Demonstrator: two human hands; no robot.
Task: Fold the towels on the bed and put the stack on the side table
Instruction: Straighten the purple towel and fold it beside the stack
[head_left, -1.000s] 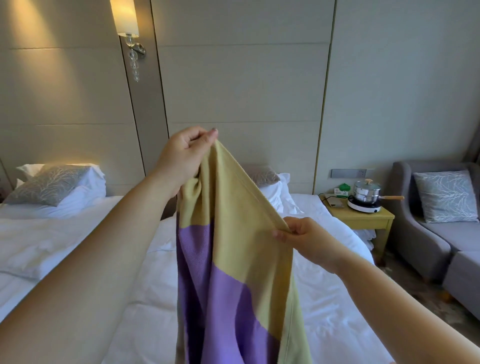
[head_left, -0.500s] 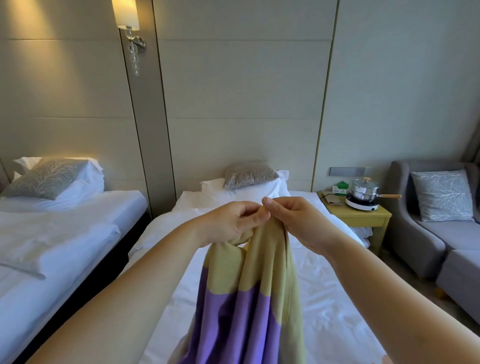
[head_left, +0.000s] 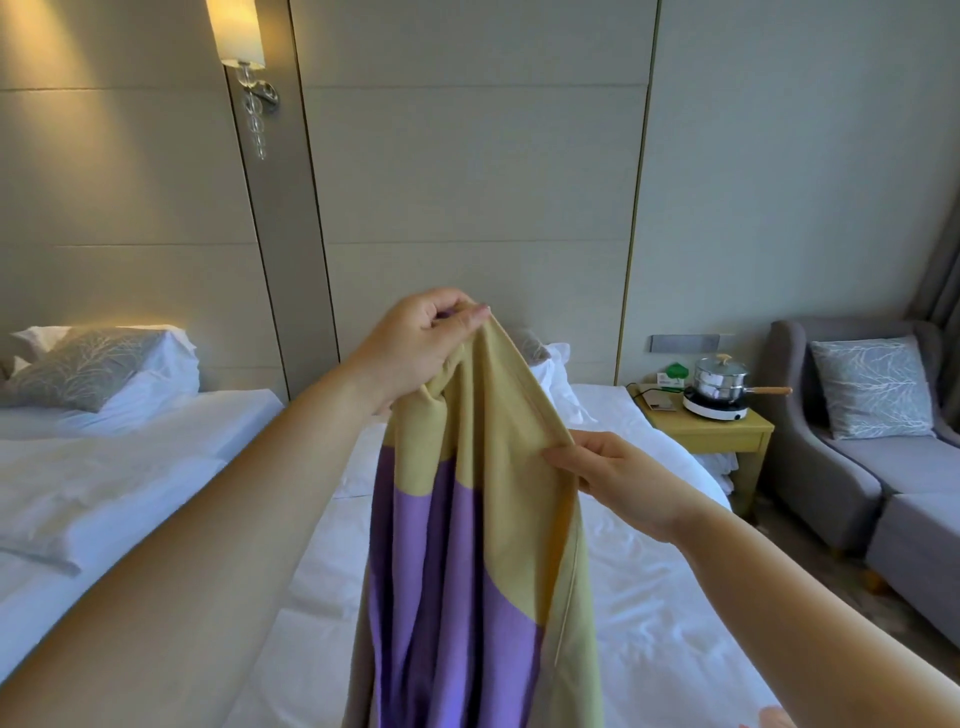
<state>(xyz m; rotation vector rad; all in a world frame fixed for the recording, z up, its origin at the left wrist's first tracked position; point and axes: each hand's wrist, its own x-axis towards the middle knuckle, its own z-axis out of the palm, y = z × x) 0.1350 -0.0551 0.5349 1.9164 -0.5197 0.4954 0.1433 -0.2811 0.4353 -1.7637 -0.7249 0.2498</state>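
Head view: olive-and-purple cloth towel (head_left: 467, 545) hangs lengthwise down over the white bed (head_left: 675, 597), left hand (head_left: 415, 348) pinching its top corner high, right hand (head_left: 618, 478) pinching the hem lower right, nearer the yellow wooden desk (head_left: 711, 431).

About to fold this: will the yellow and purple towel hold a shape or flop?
Probably floppy: the towel hangs in long loose folds below the left hand. Likely light: finger pinches hold it up, the right hand at its edge.

Head cam, looks fwd/down over bed (head_left: 649, 597), hands close.
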